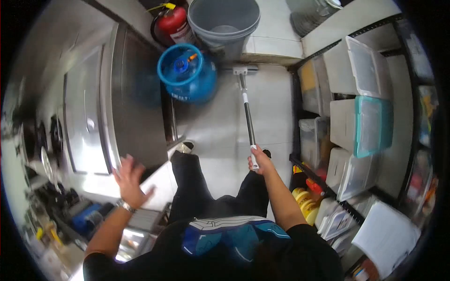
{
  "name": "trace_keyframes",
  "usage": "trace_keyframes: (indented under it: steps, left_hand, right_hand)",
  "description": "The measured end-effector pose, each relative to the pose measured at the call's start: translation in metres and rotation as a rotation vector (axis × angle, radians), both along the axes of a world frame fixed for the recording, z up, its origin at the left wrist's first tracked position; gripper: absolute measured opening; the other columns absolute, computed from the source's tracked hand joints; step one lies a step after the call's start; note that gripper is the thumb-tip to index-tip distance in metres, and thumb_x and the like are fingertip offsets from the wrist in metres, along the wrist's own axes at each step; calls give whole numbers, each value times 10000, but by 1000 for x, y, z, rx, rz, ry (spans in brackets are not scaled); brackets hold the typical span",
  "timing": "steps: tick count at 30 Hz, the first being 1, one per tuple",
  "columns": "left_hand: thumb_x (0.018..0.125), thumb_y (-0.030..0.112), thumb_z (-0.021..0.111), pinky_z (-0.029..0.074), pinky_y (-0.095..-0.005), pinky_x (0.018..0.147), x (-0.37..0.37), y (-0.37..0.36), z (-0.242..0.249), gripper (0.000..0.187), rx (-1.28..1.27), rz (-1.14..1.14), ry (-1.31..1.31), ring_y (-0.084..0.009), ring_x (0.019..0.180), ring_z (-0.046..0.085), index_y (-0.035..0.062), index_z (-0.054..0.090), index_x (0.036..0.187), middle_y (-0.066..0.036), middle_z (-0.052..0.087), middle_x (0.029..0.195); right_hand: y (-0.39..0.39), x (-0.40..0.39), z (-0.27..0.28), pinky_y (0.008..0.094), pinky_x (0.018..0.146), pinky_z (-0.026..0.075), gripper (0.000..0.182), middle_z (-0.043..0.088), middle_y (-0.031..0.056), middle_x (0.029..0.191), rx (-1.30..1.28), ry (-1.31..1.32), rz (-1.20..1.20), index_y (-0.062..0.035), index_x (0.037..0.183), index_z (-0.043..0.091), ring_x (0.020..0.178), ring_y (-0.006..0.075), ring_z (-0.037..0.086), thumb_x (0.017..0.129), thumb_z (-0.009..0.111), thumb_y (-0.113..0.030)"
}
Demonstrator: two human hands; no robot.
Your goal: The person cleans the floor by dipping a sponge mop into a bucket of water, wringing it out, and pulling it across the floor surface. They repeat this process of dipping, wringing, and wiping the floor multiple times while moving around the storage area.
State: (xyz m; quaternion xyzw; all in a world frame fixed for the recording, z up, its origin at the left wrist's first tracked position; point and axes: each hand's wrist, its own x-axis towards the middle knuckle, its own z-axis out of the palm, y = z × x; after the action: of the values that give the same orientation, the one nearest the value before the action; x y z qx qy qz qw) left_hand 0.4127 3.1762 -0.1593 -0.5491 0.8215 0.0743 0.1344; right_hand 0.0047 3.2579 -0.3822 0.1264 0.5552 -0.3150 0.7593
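Observation:
My right hand [260,160] is closed around the white grip of a long-handled mop [249,119]. From there the grey pole runs forward to a white joint and a narrow flat head, which lies at the foot of a low tiled step. My left hand [132,181] is held out with fingers spread and nothing in it, slightly blurred, near the edge of a stainless steel unit [140,89]. Ahead, left of the mop, stands a blue gas cylinder [194,84].
A red fire extinguisher [173,23] and a large grey bin [225,35] stand behind the cylinder. Along the right, a black-framed shelf holds several plastic boxes, one with a teal lid [368,126]. White floor tiles [220,126] lie between the steel unit and the shelf.

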Motion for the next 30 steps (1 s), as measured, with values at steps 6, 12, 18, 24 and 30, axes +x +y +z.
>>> trace_keyframes:
  steps: [6, 12, 18, 24, 30]
  left_hand:
    - [670, 381, 649, 175, -539, 984, -12, 2, -18, 816, -481, 270, 34, -365, 1263, 199, 80, 254, 1317, -174, 198, 1383]
    - [681, 401, 643, 216, -478, 993, -10, 1, -22, 845, -469, 265, -11, -357, 1251, 227, 65, 224, 1332, -172, 206, 1379]
    - [678, 420, 641, 224, -486, 988, -9, 1, -21, 874, -416, 354, -22, -346, 1267, 213, 86, 195, 1351, -159, 204, 1387]
    - [660, 448, 637, 207, -531, 974, -14, -1, -14, 899, -424, 348, 45, -358, 1268, 200, 52, 208, 1344, -169, 208, 1386]
    - [617, 431, 661, 162, -555, 978, -6, -4, -6, 912, -356, 363, 117, -414, 1260, 178, 42, 240, 1327, -203, 218, 1373]
  right_hand:
    - [-1, -56, -4, 282, 413, 371, 278, 440, 38, 630, 100, -161, -63, -197, 1039, 359, 467, 141, 438, 843, 527, -299]
    - [-24, -62, 7, 297, 418, 386, 268, 461, 53, 645, -1, -210, -69, -181, 1025, 348, 468, 147, 443, 840, 527, -258]
    - [-35, -46, 7, 312, 401, 383, 249, 457, 61, 621, 59, -188, -23, -170, 1014, 347, 454, 166, 446, 847, 513, -252]
    - [-41, -13, -9, 302, 380, 365, 207, 453, 63, 600, 46, -159, 10, -173, 956, 354, 438, 164, 436, 846, 512, -251]
    - [-49, -49, 1, 299, 352, 362, 188, 437, 48, 562, 49, -173, 49, -173, 906, 363, 399, 146, 406, 833, 524, -239]
